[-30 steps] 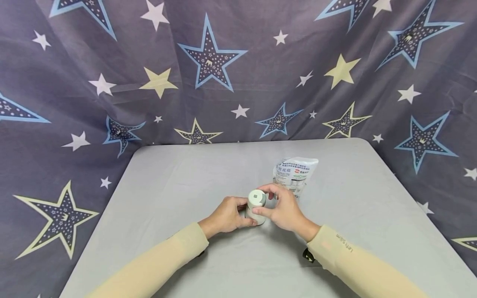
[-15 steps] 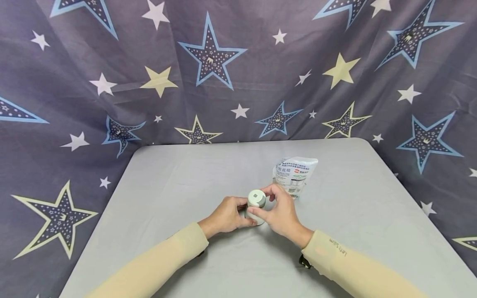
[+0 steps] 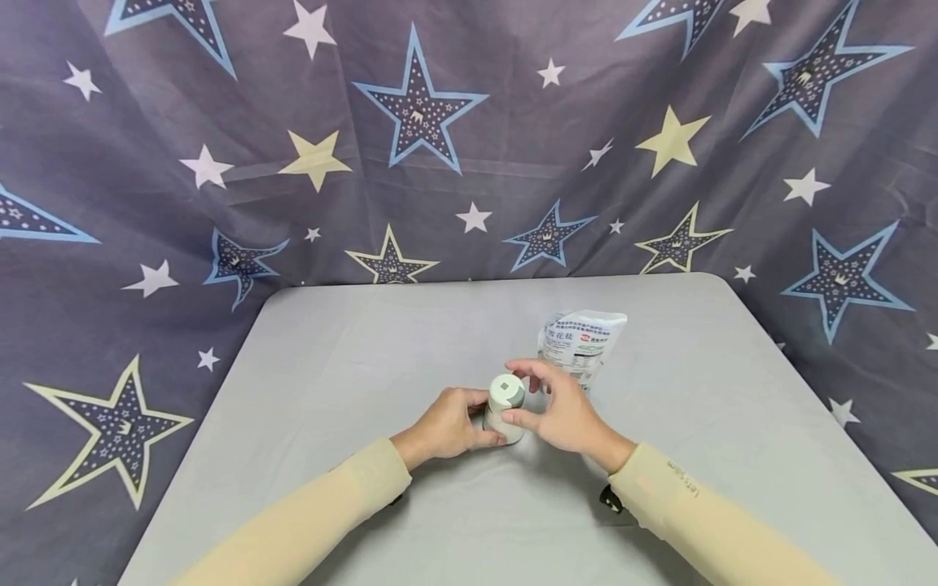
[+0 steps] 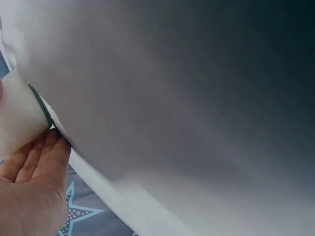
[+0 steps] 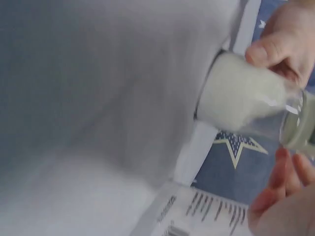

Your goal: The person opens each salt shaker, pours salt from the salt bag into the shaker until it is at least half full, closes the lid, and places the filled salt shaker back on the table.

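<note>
A clear jar [image 5: 241, 93] filled with white grains stands upright on the table, topped by a pale green lid [image 3: 507, 391]. My left hand [image 3: 449, 423] grips the jar's body low on its left side; the left wrist view shows its fingers [image 4: 44, 157] around the base. At the lid, my right hand [image 3: 564, 413] has its thumb on the near side and bent fingers around the far and right sides. A small space shows between lid and index finger. Part of the right hand's hold is out of the right wrist view.
Behind my right hand a white printed pouch [image 3: 582, 340] stands on the grey-covered table [image 3: 366, 350]. A dark curtain [image 3: 469, 98] patterned with stars hangs beyond the table's back edge and sides.
My right hand first swung left at the wrist around the lid, then back to the right, with its fingers spread a little wider. The left hand and jar have stayed nearly still.
</note>
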### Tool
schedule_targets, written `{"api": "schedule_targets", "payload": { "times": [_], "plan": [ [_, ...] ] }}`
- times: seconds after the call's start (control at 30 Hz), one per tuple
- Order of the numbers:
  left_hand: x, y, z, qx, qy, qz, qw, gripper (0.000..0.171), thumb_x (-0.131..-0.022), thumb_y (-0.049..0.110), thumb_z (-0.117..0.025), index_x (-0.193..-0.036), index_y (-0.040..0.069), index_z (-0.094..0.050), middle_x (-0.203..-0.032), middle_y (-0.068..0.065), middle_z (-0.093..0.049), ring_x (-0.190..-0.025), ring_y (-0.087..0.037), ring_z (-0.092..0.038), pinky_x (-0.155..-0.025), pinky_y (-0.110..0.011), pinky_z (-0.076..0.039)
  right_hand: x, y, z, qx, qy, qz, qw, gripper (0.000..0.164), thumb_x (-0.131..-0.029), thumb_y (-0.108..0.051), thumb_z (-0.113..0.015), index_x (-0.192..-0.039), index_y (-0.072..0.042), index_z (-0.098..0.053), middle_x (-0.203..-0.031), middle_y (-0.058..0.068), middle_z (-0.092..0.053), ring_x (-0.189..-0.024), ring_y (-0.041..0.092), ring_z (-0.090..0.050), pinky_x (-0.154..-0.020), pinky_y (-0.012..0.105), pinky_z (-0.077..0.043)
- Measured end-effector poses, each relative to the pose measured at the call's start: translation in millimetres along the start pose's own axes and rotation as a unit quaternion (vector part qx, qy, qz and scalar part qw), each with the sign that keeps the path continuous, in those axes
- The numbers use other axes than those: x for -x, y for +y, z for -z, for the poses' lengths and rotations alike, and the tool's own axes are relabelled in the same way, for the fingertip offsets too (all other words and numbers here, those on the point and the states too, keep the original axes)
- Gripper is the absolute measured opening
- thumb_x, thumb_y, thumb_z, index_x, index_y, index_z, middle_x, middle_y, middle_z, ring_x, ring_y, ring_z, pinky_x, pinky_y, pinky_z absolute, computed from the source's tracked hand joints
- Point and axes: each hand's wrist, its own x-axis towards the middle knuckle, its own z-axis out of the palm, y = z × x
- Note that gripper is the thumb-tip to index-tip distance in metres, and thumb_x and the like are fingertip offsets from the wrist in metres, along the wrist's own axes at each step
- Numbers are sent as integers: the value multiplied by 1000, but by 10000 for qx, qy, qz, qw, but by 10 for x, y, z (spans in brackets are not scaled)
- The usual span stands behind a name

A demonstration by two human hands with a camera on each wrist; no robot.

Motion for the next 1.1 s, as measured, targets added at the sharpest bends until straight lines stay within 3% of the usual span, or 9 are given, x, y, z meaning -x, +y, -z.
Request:
{"api": "schedule_targets", "payload": {
  "times": [0.17,0.33,0.7,0.93,1.1],
  "plan": [
    [2,2,1,52,-46,17,10000,54,-76,18,-93,-125,9,-73,-122,-3,-73,-117,-16,-66,-100,-31,-52,-41,29,98,32,-520,364,9980,67,-76,-11,-91,-137,-8,-64,-100,-3,-66,-88,30,-59,-77,37,-46],
    [3,13,1,33,-73,61,9999,53,-77,19,-93,-125,10,-72,-122,-3,-73,-116,-17,-66,-100,-32,-52,-50,37,102,-43,-566,452,9974,57,-78,-9,-90,-131,-10,-69,-94,-4,-66,-83,25,-58,-70,29,-43],
    [9,29,2,-60,-16,18,10000,50,-77,20,-93,-121,11,-74,-117,-1,-75,-111,-14,-68,-97,-32,-54,-23,41,26,119,-159,499,9986,49,-76,-14,-92,-120,-16,-71,-97,-10,-67,-84,24,-60,-74,32,-46],
    [9,23,-4,-118,52,-105,9999,45,-77,21,-93,-117,12,-75,-114,1,-75,-107,-10,-68,-93,-30,-56,15,34,-69,47,365,515,9980,46,-73,-18,-95,-111,-14,-69,-94,-9,-66,-82,25,-59,-74,34,-47],
    [6,31,-1,-233,75,-179,9995,45,-77,21,-93,-117,11,-76,-111,3,-76,-102,-7,-67,-90,-28,-56,45,20,-139,99,764,290,9966,47,-69,-23,-98,-101,-14,-65,-89,-7,-63,-79,23,-58,-71,39,-48]
  ]
}}
